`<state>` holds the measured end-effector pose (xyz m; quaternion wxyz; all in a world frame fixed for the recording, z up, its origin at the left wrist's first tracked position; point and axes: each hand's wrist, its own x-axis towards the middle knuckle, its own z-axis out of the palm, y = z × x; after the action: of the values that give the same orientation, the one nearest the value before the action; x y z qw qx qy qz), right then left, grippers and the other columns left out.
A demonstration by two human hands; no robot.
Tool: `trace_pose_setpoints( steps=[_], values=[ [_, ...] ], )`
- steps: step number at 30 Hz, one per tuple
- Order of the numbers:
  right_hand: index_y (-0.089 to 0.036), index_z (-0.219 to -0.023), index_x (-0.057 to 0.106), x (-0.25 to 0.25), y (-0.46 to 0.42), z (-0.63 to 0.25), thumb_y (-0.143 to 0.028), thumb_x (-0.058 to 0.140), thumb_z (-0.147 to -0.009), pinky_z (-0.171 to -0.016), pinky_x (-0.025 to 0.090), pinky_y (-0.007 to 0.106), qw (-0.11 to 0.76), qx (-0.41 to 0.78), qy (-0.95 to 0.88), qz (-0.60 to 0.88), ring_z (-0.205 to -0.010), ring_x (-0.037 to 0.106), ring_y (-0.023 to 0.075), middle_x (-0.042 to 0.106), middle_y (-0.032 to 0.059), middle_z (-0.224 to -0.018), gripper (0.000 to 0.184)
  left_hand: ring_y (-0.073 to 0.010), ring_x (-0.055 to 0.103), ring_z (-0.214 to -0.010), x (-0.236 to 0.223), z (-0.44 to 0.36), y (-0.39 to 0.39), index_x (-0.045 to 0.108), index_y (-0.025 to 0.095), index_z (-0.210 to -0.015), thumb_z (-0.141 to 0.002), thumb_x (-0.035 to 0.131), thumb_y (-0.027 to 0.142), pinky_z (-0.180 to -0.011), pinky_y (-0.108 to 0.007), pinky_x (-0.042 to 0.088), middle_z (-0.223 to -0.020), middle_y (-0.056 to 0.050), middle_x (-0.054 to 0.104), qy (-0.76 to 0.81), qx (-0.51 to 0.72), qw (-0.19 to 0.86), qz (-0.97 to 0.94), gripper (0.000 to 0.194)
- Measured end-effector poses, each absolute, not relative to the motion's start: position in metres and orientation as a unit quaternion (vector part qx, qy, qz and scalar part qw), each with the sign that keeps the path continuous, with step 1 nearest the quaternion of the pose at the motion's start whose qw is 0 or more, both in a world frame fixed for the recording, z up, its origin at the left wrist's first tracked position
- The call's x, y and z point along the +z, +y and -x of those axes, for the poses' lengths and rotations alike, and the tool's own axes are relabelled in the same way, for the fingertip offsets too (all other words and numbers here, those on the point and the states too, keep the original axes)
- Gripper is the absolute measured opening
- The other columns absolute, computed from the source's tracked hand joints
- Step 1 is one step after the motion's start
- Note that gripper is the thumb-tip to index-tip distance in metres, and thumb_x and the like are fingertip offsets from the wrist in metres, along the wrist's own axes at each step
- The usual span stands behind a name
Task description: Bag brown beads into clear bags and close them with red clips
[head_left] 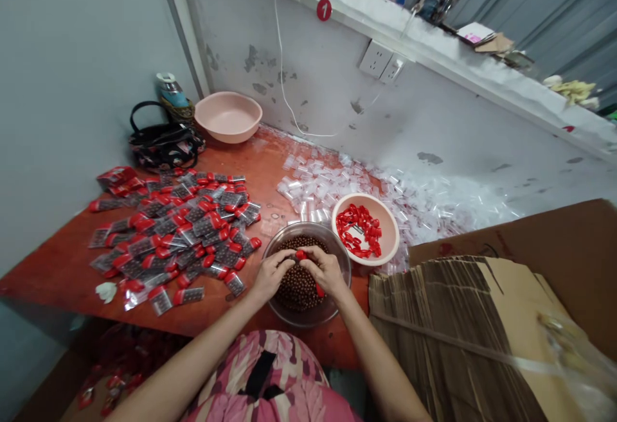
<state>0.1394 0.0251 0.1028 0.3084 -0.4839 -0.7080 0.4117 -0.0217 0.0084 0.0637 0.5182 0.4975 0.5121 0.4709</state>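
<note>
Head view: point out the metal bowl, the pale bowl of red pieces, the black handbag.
Metal bowl (311, 318): head view, near-side wall.
Pale bowl (389, 233): head view, inner wall, picture's right.
Black handbag (166, 151): head view, patterned body.

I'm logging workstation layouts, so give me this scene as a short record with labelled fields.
Left hand: fingertips on a small item with a red part, mostly hidden
Right hand: fingertips on the same item
Below hands: round bowl of brown beads
Right of bowl: pale basin holding red pieces
Left of bowl: heap of clear, red-ended packs with dark contents
Toward wall: scattered clear pieces
Far left corner: pink basin, dark handbag
Near right: stacked cardboard
</note>
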Motion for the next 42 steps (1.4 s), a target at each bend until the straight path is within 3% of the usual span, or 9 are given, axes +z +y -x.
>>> trace_pose_setpoints(
  steps=[4,10,13,18,21,24,26,33,42],
  values=[
    [-0.026,-0.099,0.058,0.101,0.02,-0.143,-0.027,0.052,-0.078,-0.071,0.045,0.025,0.256,0.365,-0.743,0.5,-0.079,0.061,0.0161,0.066,0.0012,-0.089,0.022,-0.0229,0.057,-0.089,0.068,0.023,0.005,0.068,0.026,-0.089,-0.072,0.058,0.024,-0.086,-0.031,0.039,-0.092,-0.003,0.067,0.504,0.478,0.503,-0.514,0.02],
    [-0.02,-0.102,0.059,0.097,0.021,-0.146,-0.023,0.051,-0.079,-0.077,0.044,0.029,0.208,0.291,-0.805,0.473,-0.08,0.06,0.0182,0.066,0.0077,-0.085,0.024,-0.0215,0.058,-0.088,0.068,0.024,0.006,0.068,0.026,-0.091,-0.073,0.057,0.025,-0.084,-0.029,0.04,-0.092,-0.003,0.067,0.487,0.457,0.504,-0.548,0.021],
    [-0.022,-0.104,0.059,0.096,0.031,-0.145,-0.027,0.055,-0.077,-0.081,0.044,0.031,0.252,0.361,-0.773,0.458,-0.085,0.06,0.0182,0.066,0.0065,-0.093,0.027,-0.021,0.058,-0.089,0.067,0.024,0.011,0.067,0.022,-0.089,-0.071,0.059,0.027,-0.084,-0.03,0.041,-0.092,-0.004,0.067,0.485,0.461,0.542,-0.509,0.02],
    [-0.025,-0.114,0.05,0.097,0.035,-0.145,-0.034,0.065,-0.069,-0.089,0.041,0.039,0.404,0.65,-0.516,0.384,-0.098,0.057,0.021,0.06,0.0049,-0.108,0.048,-0.0183,0.061,-0.079,0.063,0.019,0.017,0.058,0.017,-0.101,-0.072,0.058,0.033,-0.07,-0.031,0.047,-0.095,-0.005,0.065,0.448,0.529,0.65,-0.311,0.033],
    [-0.022,-0.105,0.054,0.09,0.03,-0.147,-0.034,0.063,-0.071,-0.084,0.044,0.04,0.443,0.728,-0.388,0.351,-0.088,0.06,0.0208,0.063,0.0064,-0.099,0.037,-0.0167,0.061,-0.079,0.062,0.02,0.016,0.059,0.017,-0.098,-0.072,0.059,0.031,-0.073,-0.03,0.046,-0.092,-0.004,0.066,0.451,0.546,0.635,-0.309,0.029],
    [-0.02,-0.084,0.062,0.084,0.029,-0.148,-0.027,0.063,-0.071,-0.077,0.046,0.035,0.442,0.716,-0.371,0.393,-0.078,0.06,0.0174,0.064,0.004,-0.086,0.015,-0.0176,0.059,-0.085,0.066,0.023,0.011,0.063,0.017,-0.092,-0.073,0.058,0.027,-0.08,-0.03,0.044,-0.091,-0.004,0.066,0.484,0.517,0.576,-0.408,0.023],
    [-0.019,-0.078,0.062,0.085,0.031,-0.145,-0.025,0.065,-0.069,-0.076,0.046,0.032,0.422,0.707,-0.392,0.41,-0.08,0.058,0.0167,0.063,0.0034,-0.086,0.011,-0.0178,0.059,-0.087,0.071,0.024,0.006,0.064,0.019,-0.093,-0.075,0.055,0.026,-0.082,-0.031,0.043,-0.092,-0.004,0.066,0.492,0.487,0.539,-0.48,0.021],
    [-0.018,-0.105,0.059,0.105,0.03,-0.121,-0.029,0.06,-0.072,-0.079,0.044,0.038,0.272,0.836,-0.349,0.326,-0.095,0.054,0.021,0.056,0.0087,-0.107,0.034,-0.0193,0.049,-0.106,0.084,0.026,-0.005,0.065,0.023,-0.097,-0.078,0.05,0.02,-0.093,-0.035,0.037,-0.106,-0.005,0.06,0.51,0.481,0.439,-0.562,0.024],
    [-0.016,-0.101,0.062,0.087,0.02,-0.09,-0.019,0.058,-0.067,-0.079,0.042,0.031,0.325,0.875,-0.22,0.282,-0.087,0.054,0.0172,0.061,0.0072,-0.101,0.035,-0.0177,0.051,-0.101,0.083,0.043,-0.012,0.064,0.021,-0.098,-0.081,0.048,0.018,-0.091,-0.034,0.039,-0.098,-0.004,0.064,0.485,0.499,0.383,-0.607,0.023]
  ],
)
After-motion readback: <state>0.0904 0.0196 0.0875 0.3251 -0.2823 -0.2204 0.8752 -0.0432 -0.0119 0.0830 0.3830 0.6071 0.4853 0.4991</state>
